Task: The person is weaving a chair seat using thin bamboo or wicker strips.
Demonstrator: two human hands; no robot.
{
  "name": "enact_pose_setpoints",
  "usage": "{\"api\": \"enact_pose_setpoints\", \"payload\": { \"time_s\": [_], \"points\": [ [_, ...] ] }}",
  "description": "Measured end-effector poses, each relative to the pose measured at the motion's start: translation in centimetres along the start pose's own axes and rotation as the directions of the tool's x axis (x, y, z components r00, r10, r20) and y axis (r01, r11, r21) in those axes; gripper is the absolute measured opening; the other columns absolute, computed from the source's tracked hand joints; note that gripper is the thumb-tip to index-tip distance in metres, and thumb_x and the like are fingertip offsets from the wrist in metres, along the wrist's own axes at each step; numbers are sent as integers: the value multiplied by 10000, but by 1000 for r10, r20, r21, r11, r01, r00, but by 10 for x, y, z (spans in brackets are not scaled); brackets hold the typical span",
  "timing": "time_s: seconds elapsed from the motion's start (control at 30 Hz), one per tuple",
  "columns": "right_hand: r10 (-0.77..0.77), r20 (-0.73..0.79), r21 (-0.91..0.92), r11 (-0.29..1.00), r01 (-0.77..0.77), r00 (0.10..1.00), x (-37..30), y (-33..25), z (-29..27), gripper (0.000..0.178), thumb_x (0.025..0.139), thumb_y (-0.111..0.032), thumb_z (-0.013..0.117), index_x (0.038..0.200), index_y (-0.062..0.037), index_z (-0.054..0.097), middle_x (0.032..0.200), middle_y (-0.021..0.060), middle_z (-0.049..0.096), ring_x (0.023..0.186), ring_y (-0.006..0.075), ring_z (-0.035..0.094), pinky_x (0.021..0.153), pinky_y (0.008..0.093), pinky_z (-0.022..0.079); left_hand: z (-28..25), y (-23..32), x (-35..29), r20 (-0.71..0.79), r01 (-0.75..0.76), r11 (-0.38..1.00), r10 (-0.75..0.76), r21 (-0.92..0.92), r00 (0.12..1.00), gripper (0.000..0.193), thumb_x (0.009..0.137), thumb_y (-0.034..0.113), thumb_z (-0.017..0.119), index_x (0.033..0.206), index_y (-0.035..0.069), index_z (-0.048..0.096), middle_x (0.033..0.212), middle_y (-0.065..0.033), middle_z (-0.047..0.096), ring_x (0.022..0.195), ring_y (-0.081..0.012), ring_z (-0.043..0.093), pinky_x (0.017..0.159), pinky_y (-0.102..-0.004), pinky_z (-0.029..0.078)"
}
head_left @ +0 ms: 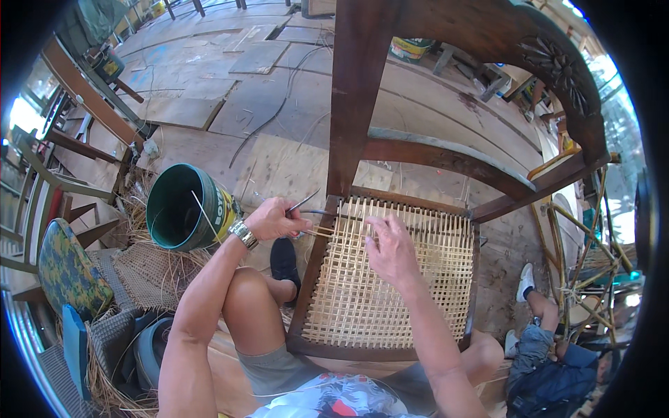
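A dark wooden chair stands in front of me, its seat woven from pale cane strips. At the seat's left edge, my left hand is closed around a thin dark pointed tool. Pale cane strands run between that hand and the weave. Over the upper middle of the seat hovers or rests my right hand, its fingers bent and apart with nothing visible in them; I cannot tell whether they touch the cane. Toward the back of the seat, loose strip ends point upward.
A green bucket stands left of my left arm, with loose fibres around it. A camouflage-patterned cushion lies at far left. Another person's leg shows at right, near a bamboo frame. Wooden boards cover the floor.
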State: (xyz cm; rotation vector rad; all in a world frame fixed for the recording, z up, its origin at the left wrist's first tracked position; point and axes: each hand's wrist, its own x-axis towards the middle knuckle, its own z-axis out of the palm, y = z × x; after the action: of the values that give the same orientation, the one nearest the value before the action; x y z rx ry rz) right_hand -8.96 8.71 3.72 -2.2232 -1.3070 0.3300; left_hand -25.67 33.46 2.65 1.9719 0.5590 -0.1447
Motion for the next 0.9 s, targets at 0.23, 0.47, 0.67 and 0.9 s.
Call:
{"api": "enact_pose_setpoints", "payload": {
  "time_s": [0.23, 0.47, 0.67, 0.9],
  "points": [
    [-50, -94, -108, 993, 40, 994, -9, 5, 13, 201, 878, -142, 692, 1072, -85, 702, 1004, 95, 581, 973, 261, 571, 916, 431, 474, 2, -4, 8, -141, -98, 974, 128, 206, 982, 386, 826, 358, 787, 719, 24, 626, 598, -69, 628, 556, -124, 611, 543, -312, 484],
    [7, -113, -16, 1000, -9, 994, -40, 2, 9, 408, 902, -208, 693, 1261, -34, 606, 1251, 157, 567, 1227, 328, 530, 1078, 480, 422, 3, -4, 4, -50, -59, 994, 64, 92, 997, 410, 807, 390, 798, 712, 29, 627, 605, -69, 639, 564, -125, 584, 557, -317, 477],
    [-84, -44, -26, 996, 83, 995, -109, -34, 15, 548, 883, -206, 702, 1361, -17, 512, 1374, 181, 472, 1310, 365, 462, 1109, 498, 400, 4, -10, 0, -72, -74, 992, 82, 104, 994, 411, 801, 353, 838, 674, 43, 599, 567, 11, 508, 546, -74, 444, 502, -279, 381],
    [-51, -109, -32, 998, 47, 993, -96, -25, 9, 569, 862, -198, 725, 1355, -9, 514, 1333, 181, 498, 1279, 363, 470, 1101, 500, 384, 6, -5, -2, -62, 3, 998, 1, 64, 998, 382, 808, 342, 837, 688, 62, 606, 596, 46, 512, 559, -67, 436, 509, -265, 364]
  ]
}}
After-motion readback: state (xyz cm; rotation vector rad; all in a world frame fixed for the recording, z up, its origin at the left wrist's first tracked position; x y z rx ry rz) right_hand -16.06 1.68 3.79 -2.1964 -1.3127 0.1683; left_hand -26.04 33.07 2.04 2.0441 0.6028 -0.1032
